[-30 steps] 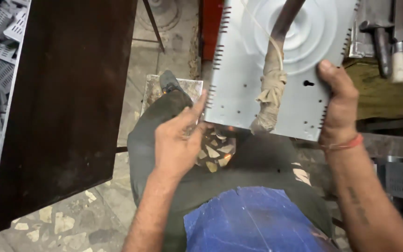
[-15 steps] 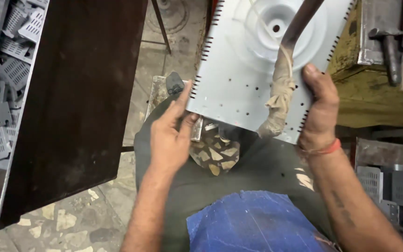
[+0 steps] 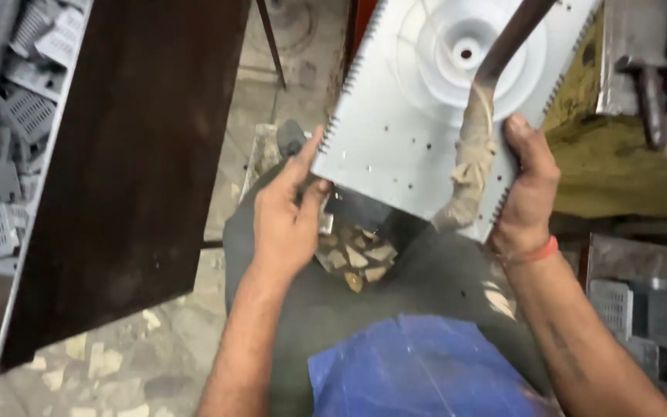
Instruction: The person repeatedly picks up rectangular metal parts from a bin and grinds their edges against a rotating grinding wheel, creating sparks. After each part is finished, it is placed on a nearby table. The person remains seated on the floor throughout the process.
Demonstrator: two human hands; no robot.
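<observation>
Blue cloth [image 3: 418, 371] and dark grey-green trousers [image 3: 395, 286] fill the nearest ground, directly below the stamped panel that serves as landmark here. Pale grey sheet-metal panel [image 3: 418, 116]: a perforated plate with toothed edges, small punched holes and a round embossed boss with a central hole, held tilted above the lap. Left hand [image 3: 287, 216] meets the panel's lower left corner, thumb and forefinger pinching that edge while the other fingers curl loosely beneath. Right hand [image 3: 530, 193], an orange band at its wrist, closes over the panel's lower right edge, thumb on the face, fingers hidden behind it. Across the panel's right half lies a dark curved bar [image 3: 503, 46] whose lower end is wrapped in frayed rag [image 3: 468, 166]; whether the right hand also clamps this wrap cannot be told.

Step in hand, as a judgement: the panel is being steadied and turned with both hands for positioning or inspection. A next move would call for a firm two-sided grip, with care at the toothed edges.

Left of the panel stands a dark brown board [image 3: 125, 154]; beyond it, at far left, a heap of grey perforated metal parts [image 3: 9, 116] lies loose, its container not visible. Below right of the panel, grey slotted crates [image 3: 642, 309] show no contents. Beyond its upper right, a hammer-like tool [image 3: 646, 93] rests on a bench with olive-coloured cloth [image 3: 627, 170].
</observation>
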